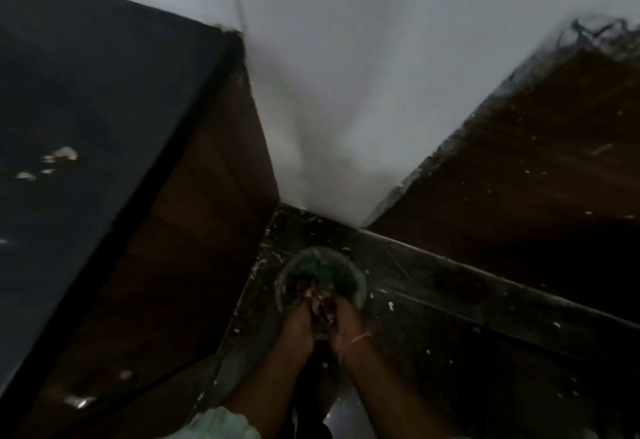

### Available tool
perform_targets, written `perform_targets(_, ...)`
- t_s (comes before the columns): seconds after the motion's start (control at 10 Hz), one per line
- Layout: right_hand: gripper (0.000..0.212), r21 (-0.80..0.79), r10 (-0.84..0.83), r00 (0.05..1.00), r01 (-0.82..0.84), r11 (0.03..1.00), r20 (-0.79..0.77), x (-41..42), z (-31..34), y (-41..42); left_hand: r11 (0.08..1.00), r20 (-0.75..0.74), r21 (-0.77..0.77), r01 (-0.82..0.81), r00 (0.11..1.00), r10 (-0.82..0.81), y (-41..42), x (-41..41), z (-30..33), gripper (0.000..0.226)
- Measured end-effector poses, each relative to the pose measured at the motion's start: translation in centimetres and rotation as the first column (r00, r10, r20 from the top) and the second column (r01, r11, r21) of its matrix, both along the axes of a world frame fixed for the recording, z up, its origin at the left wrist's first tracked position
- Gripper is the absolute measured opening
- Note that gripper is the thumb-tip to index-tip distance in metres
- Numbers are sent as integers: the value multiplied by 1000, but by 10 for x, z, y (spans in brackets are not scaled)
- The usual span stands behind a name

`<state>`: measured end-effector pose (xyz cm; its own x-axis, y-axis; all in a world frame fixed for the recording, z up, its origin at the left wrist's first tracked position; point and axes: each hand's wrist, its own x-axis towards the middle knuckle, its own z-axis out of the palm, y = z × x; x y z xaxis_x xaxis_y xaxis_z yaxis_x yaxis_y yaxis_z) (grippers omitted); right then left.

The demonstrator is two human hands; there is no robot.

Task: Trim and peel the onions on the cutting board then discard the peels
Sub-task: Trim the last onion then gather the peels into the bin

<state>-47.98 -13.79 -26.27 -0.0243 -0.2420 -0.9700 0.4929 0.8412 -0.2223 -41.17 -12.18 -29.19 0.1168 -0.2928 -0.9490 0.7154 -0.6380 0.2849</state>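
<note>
The view is dim and blurred. My left hand [298, 321] and my right hand [346, 321] are cupped together, fingers closed around a bunch of purplish onion peels [320, 302]. Both hands are held over the near rim of a small round bin lined with a clear bag [358, 281] that stands on the floor. Dark green scraps [317, 267] lie inside it. A thin orange thread circles my right wrist. No onions or cutting board are in view.
The bin stands in a floor corner below a white wall [346, 92]. A dark counter top [86, 92] with a brown wooden side [194, 231] rises on the left. Brown woodwork [536, 161] stands on the right. The dark floor [450, 334] is speckled with pale bits.
</note>
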Motion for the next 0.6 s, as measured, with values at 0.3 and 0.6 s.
perform_targets(0.3, 34, 20, -91, 983, 96, 995, -162, -10, -58, -26, 985, 48, 110, 131, 989, -137, -24, 0, -50, 42)
perform_targets(0.6, 10, -142, 242, 828, -357, 923, -506, -15, -50, -22, 938, 215, 105, 329, 914, -345, -39, -7, -47, 37)
